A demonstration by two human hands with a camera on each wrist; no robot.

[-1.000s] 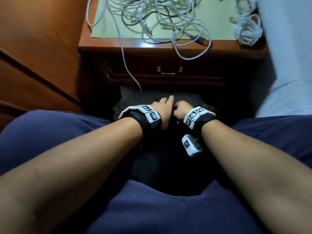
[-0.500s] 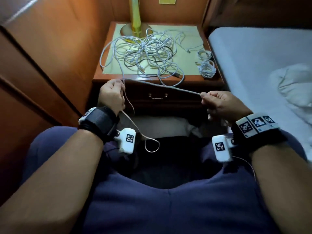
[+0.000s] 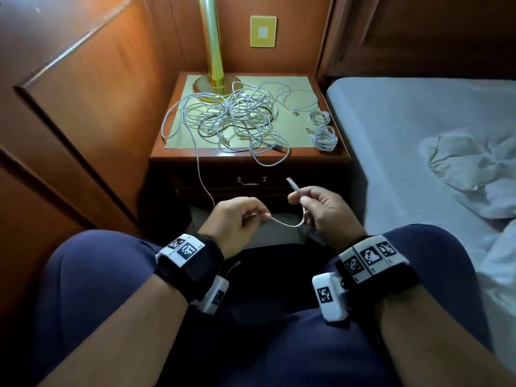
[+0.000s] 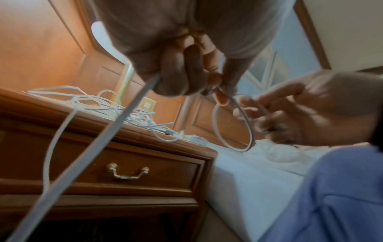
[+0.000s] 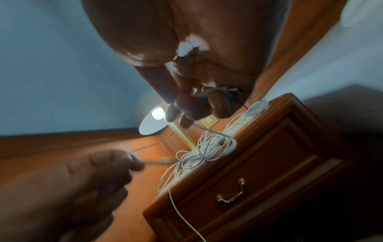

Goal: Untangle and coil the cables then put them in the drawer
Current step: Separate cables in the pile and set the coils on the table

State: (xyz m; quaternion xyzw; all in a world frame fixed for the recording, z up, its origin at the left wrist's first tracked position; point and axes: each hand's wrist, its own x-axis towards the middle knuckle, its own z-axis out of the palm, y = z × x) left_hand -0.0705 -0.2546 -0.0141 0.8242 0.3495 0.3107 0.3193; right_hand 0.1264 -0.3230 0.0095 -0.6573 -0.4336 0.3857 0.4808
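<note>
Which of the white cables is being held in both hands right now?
The one trailing off the nightstand's front edge: left hand and right hand pinch that held cable; the others lie on top.

— How's my feed looking?

— Dim. My only light is the lamp (image 3: 213, 51), warming the wood panels; the drawer front (image 3: 251, 181) and lap sit in shadow.

— Blur?

— Both wrist views smear the fingers (image 4: 182, 77), their edges bend hard, and the lamp bulb (image 5: 157, 114) glares white.
</note>
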